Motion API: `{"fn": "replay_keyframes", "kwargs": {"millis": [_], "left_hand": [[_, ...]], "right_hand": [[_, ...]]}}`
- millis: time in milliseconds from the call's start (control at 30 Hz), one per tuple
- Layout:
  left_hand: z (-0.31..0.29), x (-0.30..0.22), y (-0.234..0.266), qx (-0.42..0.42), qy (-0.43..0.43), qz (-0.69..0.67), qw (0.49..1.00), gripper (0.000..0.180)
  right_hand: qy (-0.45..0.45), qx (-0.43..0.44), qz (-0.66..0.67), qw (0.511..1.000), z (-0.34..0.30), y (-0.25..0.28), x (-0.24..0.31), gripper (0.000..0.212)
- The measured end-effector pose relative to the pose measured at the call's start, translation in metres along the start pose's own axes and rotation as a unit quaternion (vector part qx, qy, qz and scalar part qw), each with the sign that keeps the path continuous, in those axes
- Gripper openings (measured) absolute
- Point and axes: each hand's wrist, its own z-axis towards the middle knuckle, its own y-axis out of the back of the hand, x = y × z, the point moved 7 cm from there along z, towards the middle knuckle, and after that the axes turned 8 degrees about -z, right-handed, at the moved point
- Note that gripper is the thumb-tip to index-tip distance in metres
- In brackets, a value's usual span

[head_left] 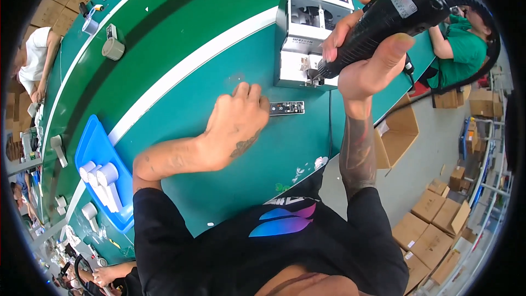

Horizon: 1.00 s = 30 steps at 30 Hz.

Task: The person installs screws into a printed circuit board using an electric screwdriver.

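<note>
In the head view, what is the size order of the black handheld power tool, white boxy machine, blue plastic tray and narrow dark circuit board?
1-2. Power tool and machine: unsure, the tool looks nearer the camera.
3. Tray.
4. Circuit board.

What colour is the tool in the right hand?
The handheld tool is black, with a mostly white label; it shows best in the head view.
</note>
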Motion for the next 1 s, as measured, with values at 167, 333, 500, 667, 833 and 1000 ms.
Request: {"fn": "replay_keyframes", "kwargs": {"millis": [167, 333, 500, 667, 833, 1000], "left_hand": [[-0.002, 0.0, -0.002, 0.005, 0.002, -0.006, 1.0, 0.021], [-0.003, -0.002, -0.001, 0.0, -0.007, -0.011, 1.0, 0.02], [-0.003, -0.003, 0.002, -0.03, -0.016, -0.012, 0.999, 0.013], [-0.002, -0.002, 0.003, -0.028, -0.019, -0.012, 0.999, 0.013], [-0.003, -0.002, -0.005, -0.013, -0.003, -0.012, 1.0, 0.018], [-0.004, -0.003, 0.0, -0.028, 0.004, -0.001, 1.0, 0.014]], "right_hand": [[-0.056, 0.024, 0.018, 0.998, -0.023, -0.001, 0.0, 0.093], [-0.085, 0.022, 0.055, 0.995, -0.034, -0.001, -0.01, 0.091], [-0.09, 0.02, 0.056, 0.994, -0.041, -0.002, -0.022, 0.089], [-0.102, 0.01, 0.067, 0.992, -0.045, -0.001, -0.027, 0.088], [-0.125, 0.016, 0.09, 0.988, -0.058, -0.002, -0.032, 0.094], [-0.135, 0.028, 0.085, 0.987, -0.063, -0.001, -0.032, 0.095]]}}
